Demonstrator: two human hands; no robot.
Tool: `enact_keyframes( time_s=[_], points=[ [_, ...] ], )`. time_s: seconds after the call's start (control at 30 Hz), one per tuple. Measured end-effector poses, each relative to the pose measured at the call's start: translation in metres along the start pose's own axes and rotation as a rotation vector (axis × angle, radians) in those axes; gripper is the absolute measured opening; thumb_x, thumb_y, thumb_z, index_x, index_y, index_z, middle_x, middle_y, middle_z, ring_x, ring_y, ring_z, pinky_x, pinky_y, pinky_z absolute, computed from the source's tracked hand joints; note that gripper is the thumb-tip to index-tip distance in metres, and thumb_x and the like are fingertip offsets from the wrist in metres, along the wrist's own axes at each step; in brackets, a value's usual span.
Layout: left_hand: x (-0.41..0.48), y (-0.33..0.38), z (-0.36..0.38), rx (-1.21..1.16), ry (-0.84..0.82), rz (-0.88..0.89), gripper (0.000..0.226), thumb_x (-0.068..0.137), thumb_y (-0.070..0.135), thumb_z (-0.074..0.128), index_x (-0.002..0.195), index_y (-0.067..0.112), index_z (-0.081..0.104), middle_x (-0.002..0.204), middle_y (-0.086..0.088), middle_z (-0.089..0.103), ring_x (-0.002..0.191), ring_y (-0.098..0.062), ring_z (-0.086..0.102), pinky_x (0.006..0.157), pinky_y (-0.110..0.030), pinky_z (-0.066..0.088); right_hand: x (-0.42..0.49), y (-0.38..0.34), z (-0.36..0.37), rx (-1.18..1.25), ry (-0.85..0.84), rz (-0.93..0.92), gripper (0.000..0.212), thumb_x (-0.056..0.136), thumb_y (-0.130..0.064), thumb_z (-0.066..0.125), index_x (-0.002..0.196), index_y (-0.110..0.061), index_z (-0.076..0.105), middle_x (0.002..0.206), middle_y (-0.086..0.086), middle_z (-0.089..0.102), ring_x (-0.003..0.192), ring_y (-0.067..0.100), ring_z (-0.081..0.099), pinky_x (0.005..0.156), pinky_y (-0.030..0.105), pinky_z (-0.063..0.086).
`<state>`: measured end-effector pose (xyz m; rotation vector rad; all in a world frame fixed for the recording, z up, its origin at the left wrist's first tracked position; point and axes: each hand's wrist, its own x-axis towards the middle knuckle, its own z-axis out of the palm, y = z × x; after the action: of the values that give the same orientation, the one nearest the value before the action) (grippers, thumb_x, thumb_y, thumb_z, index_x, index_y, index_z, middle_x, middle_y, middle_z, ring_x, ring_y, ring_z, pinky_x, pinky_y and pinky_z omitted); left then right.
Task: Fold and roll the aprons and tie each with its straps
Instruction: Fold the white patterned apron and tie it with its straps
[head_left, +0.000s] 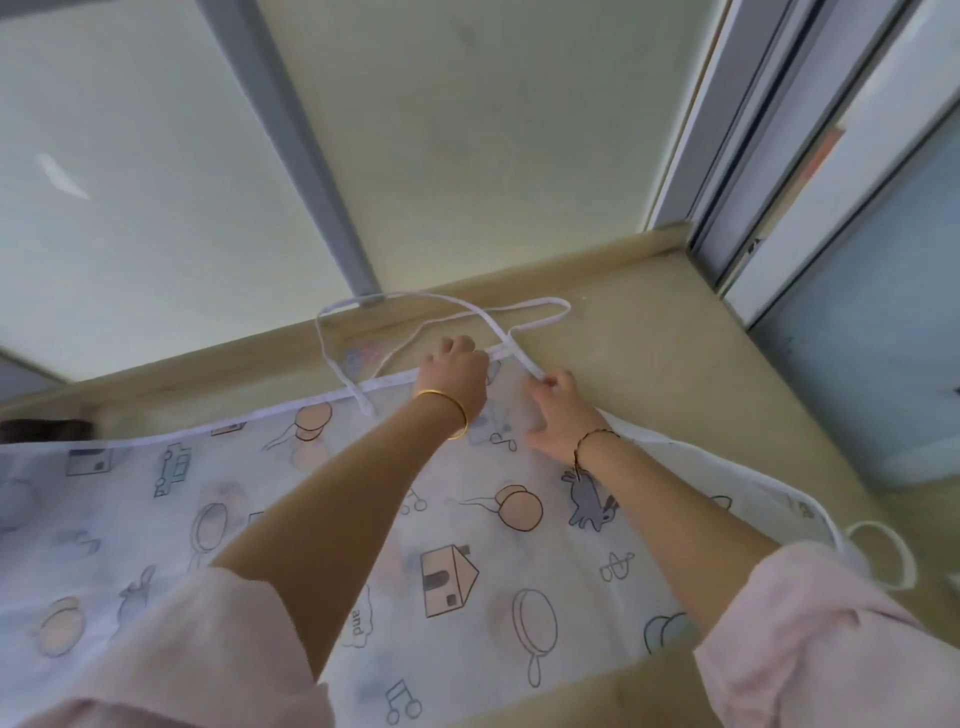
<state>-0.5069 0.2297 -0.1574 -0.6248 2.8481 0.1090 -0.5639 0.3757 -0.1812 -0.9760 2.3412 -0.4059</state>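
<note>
A thin white apron (467, 545) printed with cartoon houses, pans and animals lies spread flat across the beige table (675, 353). Its white straps (447, 301) loop loosely on the table beyond the apron's far edge. My left hand (456, 371) is curled at that far edge, where a strap meets the hem; what its fingers hold is hidden. My right hand (558, 410) lies on the apron close beside it and pinches a strap end between thumb and fingers. Another strap loop (883, 551) lies at the right edge.
A raised wooden lip (519, 275) runs along the table's far side against a frosted glass wall with a grey post (332, 208). A sliding door frame (769, 182) stands at the right. A dark object (47, 428) peeks in at the far left.
</note>
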Motion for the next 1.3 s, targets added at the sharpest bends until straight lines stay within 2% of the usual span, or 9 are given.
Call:
enact_keyframes(
  time_s=[0.1,0.23,0.4,0.57,0.73,0.87,1.03,1.17,1.3],
  points=[
    [-0.001,-0.005,0.014,0.019,-0.021,-0.141,0.037,0.091,0.004,0.041,0.128,0.006,0.043,0.132,-0.013,0.042,0.124,-0.03,0.037,0.099,-0.038,0.038,-0.009,0.007,0.003,-0.013,0.215,0.083,0.04,0.09,-0.01,0.051,0.129,-0.013,0.041,0.128,0.008,0.034,0.092,0.025,0.053,0.074,0.033,0.048],
    [0.006,-0.03,0.015,0.027,-0.031,-0.213,0.04,0.091,-0.001,0.042,0.131,0.002,0.036,0.131,-0.018,0.04,0.12,-0.034,0.045,0.094,-0.039,0.043,-0.004,0.019,0.007,-0.336,0.407,0.202,0.02,0.095,-0.018,0.047,0.115,-0.016,0.051,0.115,0.005,0.05,0.1,0.023,0.046,0.073,0.029,0.032],
    [0.016,-0.056,0.017,-0.028,-0.102,-0.238,0.034,0.096,0.013,0.045,0.127,0.002,0.04,0.124,-0.018,0.048,0.11,-0.035,0.054,0.088,-0.042,0.047,0.01,0.019,0.001,-0.254,0.353,0.233,0.02,0.095,-0.024,0.049,0.112,-0.013,0.053,0.112,0.007,0.055,0.103,0.026,0.049,0.077,0.032,0.038],
    [0.009,-0.08,0.016,0.095,-0.138,-0.083,0.022,0.099,0.014,0.038,0.119,0.008,0.045,0.117,-0.016,0.053,0.105,-0.035,0.054,0.085,-0.044,0.049,0.015,0.008,0.002,-0.11,0.272,0.196,0.017,0.096,-0.017,0.047,0.102,-0.004,0.056,0.109,0.013,0.049,0.082,0.026,0.046,0.067,0.032,0.038],
    [-0.001,-0.119,0.01,0.326,-0.259,-0.05,0.045,0.095,0.006,0.046,0.138,0.013,0.036,0.139,-0.014,0.044,0.118,-0.033,0.053,0.095,-0.038,0.046,0.028,-0.032,0.016,-0.078,0.15,0.096,0.02,0.097,-0.019,0.044,0.098,-0.006,0.059,0.107,0.012,0.05,0.076,0.025,0.048,0.069,0.033,0.044],
    [-0.01,-0.126,0.006,0.311,-0.088,-0.134,0.053,0.092,-0.003,0.041,0.141,0.018,0.034,0.123,-0.012,0.044,0.092,-0.034,0.064,0.066,-0.035,0.047,0.038,-0.049,0.019,-0.071,0.199,0.126,0.02,0.099,-0.021,0.044,0.1,-0.007,0.058,0.106,0.01,0.051,0.075,0.023,0.046,0.066,0.031,0.04],
    [-0.017,-0.09,0.008,0.153,0.054,-0.227,0.038,0.089,-0.005,0.045,0.127,0.001,0.038,0.124,-0.018,0.04,0.087,-0.031,0.061,0.058,-0.03,0.04,0.034,-0.044,0.007,-0.038,0.194,0.135,0.016,0.095,-0.015,0.05,0.107,-0.007,0.055,0.112,0.011,0.051,0.084,0.025,0.051,0.073,0.033,0.045],
    [-0.028,-0.029,0.008,-0.047,0.052,-0.079,0.032,0.091,-0.003,0.038,0.122,0.004,0.037,0.121,-0.016,0.043,0.087,-0.032,0.058,0.06,-0.033,0.039,0.0,-0.044,-0.005,0.027,0.262,0.109,0.032,0.092,-0.014,0.054,0.123,-0.006,0.048,0.121,0.012,0.047,0.109,0.028,0.05,0.09,0.036,0.045],
    [-0.044,0.036,0.002,-0.185,-0.01,0.041,0.022,0.091,0.004,0.035,0.112,0.006,0.04,0.108,-0.012,0.055,0.081,-0.032,0.059,0.061,-0.036,0.04,-0.061,-0.04,-0.024,0.191,0.339,0.124,0.031,0.093,-0.011,0.053,0.123,-0.011,0.052,0.124,0.008,0.046,0.104,0.024,0.055,0.093,0.034,0.044]
  ],
)
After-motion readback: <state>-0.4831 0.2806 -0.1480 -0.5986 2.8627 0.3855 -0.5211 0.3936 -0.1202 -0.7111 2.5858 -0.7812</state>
